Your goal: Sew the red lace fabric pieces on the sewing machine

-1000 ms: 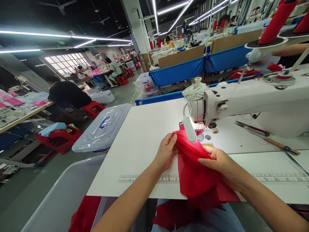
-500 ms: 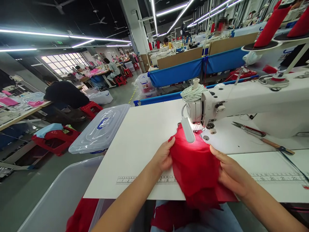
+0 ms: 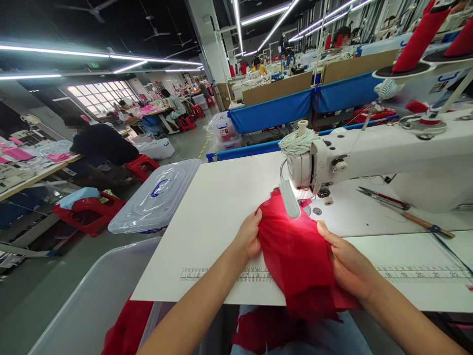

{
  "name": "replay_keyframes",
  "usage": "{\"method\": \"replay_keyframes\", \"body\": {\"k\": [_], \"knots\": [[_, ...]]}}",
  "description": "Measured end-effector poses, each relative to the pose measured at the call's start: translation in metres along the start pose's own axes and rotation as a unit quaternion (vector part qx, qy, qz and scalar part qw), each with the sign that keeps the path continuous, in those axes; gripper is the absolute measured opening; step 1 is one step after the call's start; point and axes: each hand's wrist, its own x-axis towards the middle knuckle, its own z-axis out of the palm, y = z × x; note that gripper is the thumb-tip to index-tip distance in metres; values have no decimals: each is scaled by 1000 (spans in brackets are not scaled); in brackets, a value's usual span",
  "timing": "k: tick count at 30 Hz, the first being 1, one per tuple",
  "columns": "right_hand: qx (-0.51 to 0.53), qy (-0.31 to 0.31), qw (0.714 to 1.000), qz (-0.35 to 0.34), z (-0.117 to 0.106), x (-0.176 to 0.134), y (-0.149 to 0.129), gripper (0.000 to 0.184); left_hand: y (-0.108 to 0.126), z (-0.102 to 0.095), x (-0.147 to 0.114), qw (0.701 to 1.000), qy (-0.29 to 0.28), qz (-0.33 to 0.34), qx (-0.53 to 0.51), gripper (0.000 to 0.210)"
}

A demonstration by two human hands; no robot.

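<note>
A piece of red fabric lies under the needle end of a white sewing machine and hangs over the table's front edge. My left hand pinches its left edge between thumb and fingers. On the right side my right hand grips the fabric, thumb on top, other fingers partly hidden by the cloth. The machine's small lamp lights the fabric and partly covers the sewing spot, so the needle is hard to make out. More red cloth rests on my lap.
Scissors and a wooden-handled tool lie right of the machine head. A printed ruler runs along the white table. Left stand a lidded clear box and an open bin. A person in black sits beyond.
My left hand has shifted slightly left and my right hand slightly left, both still on the fabric. The cloth between them looks flatter and more stretched near the machine.
</note>
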Motion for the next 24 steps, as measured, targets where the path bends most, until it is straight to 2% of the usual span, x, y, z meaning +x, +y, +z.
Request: {"method": "replay_keyframes", "body": {"k": [2, 5, 7, 13, 19, 22, 24], "knots": [[38, 19, 999, 7, 2, -2, 0, 18, 2, -2, 0, 1000, -1, 11, 10, 22], [64, 11, 997, 30, 3, -7, -2, 17, 7, -3, -1, 1000, -10, 20, 20, 21], [45, 5, 999, 24, 3, -10, -2, 23, 10, -2, -2, 999, -23, 23, 22, 21], [22, 50, 998, -15, 3, -10, -1, 46, 14, 0, -2, 997, -70, 16, 9, 21], [44, 98, 994, -8, 4, -10, 0, 50, 10, -9, 5, 999, -40, -14, 14, 22], [-2, 65, 998, -13, 2, -11, 4, 50, 12, -9, 5, 997, -31, -33, 54, 23], [-87, 31, 995, -44, -3, -11, 10, 48, 25, -7, 9, 993, -32, -51, 106, 23]]}}
